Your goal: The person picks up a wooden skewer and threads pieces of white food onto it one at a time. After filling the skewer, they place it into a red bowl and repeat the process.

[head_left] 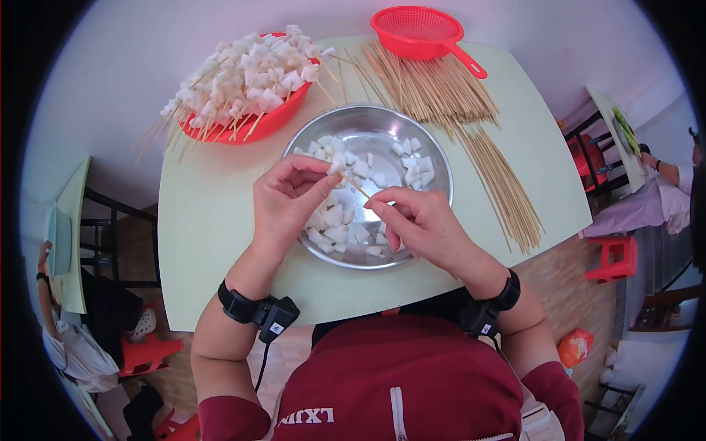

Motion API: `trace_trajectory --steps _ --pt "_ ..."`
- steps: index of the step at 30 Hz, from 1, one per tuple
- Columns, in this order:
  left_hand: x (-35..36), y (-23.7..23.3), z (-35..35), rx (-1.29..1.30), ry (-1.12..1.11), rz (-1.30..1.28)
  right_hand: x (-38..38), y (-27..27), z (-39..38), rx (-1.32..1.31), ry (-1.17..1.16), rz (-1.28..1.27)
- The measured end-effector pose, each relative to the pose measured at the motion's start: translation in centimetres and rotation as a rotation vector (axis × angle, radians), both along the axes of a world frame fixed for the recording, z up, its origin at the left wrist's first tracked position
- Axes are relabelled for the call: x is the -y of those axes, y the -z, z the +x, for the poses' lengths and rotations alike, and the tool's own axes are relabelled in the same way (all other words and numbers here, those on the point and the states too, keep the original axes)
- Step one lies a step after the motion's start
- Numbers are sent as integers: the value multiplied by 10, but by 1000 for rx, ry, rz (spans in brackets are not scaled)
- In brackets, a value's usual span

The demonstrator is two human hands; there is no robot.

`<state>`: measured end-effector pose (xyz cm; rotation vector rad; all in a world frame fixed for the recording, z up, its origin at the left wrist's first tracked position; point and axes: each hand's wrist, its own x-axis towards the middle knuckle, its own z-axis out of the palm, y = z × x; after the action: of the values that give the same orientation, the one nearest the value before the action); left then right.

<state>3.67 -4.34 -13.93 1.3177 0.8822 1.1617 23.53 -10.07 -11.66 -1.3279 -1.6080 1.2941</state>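
Over the round metal basin [368,259], my left hand [294,192] pinches a white chunk [337,166] between thumb and fingers. My right hand [413,222] grips a thin wooden skewer [356,184], whose far end meets the chunk at my left fingertips. Whether the tip has gone into the chunk is hidden by the fingers. Loose white pieces [334,217] lie in the left and lower part of the basin, and another group [419,170] lies at its right side.
A red basin [276,117] heaped with skewered white pieces [250,73] stands at the back left. Bare skewers [434,92] and a red strainer [418,29] lie at the back right, with more skewers [507,191] below. People sit at both sides, beside other tables.
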Motion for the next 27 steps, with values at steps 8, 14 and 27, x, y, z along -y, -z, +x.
trace_trajectory --steps 8,14,27 --pt "3 6 3 -66 -76 161 -6 8 -7 -252 -24 -249" --pt "1 4 -1 -38 -97 169 -15 12 -17 -158 21 41" --pt "-1 -5 -4 16 -140 102 -11 -3 -7 -292 -53 -186"
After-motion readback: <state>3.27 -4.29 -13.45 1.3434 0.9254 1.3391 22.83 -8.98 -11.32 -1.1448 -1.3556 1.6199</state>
